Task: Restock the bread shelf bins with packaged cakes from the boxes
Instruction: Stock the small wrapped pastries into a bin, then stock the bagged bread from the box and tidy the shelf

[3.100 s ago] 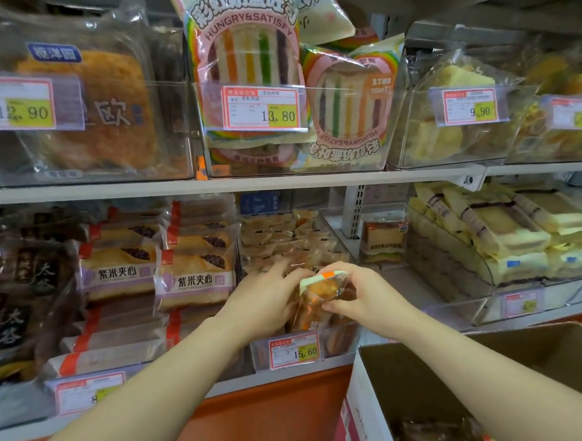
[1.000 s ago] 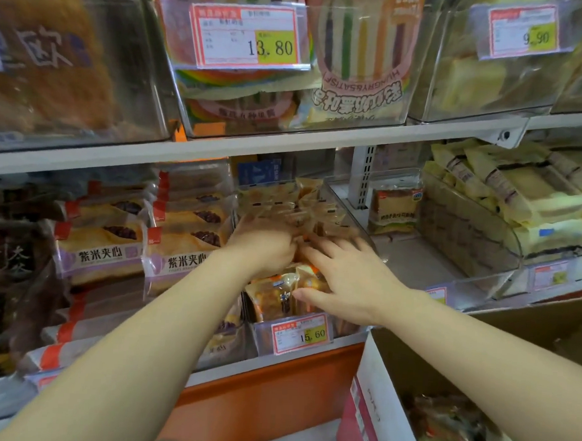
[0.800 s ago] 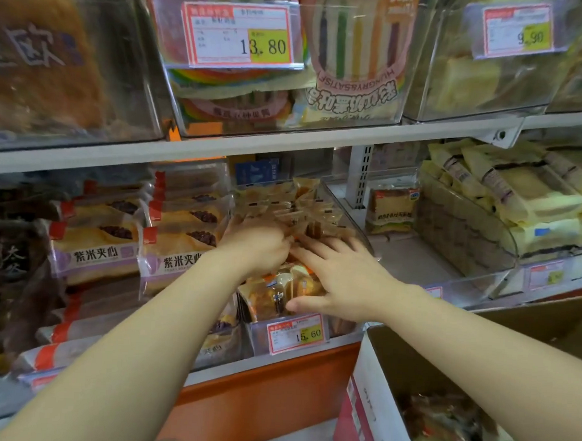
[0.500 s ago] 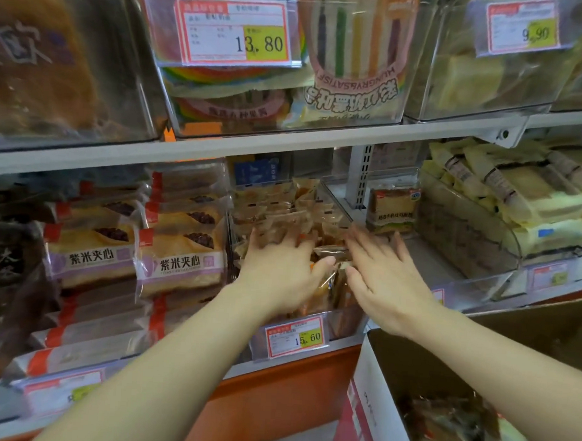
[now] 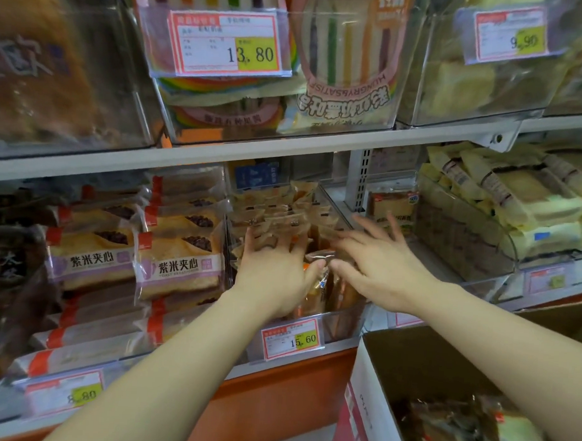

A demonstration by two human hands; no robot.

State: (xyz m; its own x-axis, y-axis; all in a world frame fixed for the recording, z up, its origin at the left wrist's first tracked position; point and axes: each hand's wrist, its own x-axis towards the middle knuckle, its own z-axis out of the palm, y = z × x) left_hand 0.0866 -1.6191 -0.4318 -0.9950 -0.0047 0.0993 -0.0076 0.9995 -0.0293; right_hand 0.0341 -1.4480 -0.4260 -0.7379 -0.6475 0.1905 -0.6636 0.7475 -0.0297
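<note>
Both hands are spread wide at the middle of the frame, over the packaged cakes in a clear bin on the lower shelf. The left hand lies palm down with straight, fanned fingers pressing on the tops of the packs; its thumb rests against a crinkled transparent wrapper edge. The right hand, just beside it, is also flat and splayed. Its fingers reach up and left across the same packs, its thumb points toward the left thumb, and the two nearly meet. Neither hand curls round anything.

The cakes are small golden-brown pieces in glossy clear film with orange touches, standing on edge in tight rows. The bin is hard transparent plastic with a red-bordered price tag reading 15.60 clipped to its front.

At lower right an open cardboard box, white outside and brown inside, holds more shiny wrapped packs, which are blurred.

Left of the bin lie stacked toast packs with purple labels and red corners. At the right edge are pale yellow sandwich packs heaped behind a curved clear wall. Above the white shelf edge, rainbow-striped toast bags fill another clear bin.
</note>
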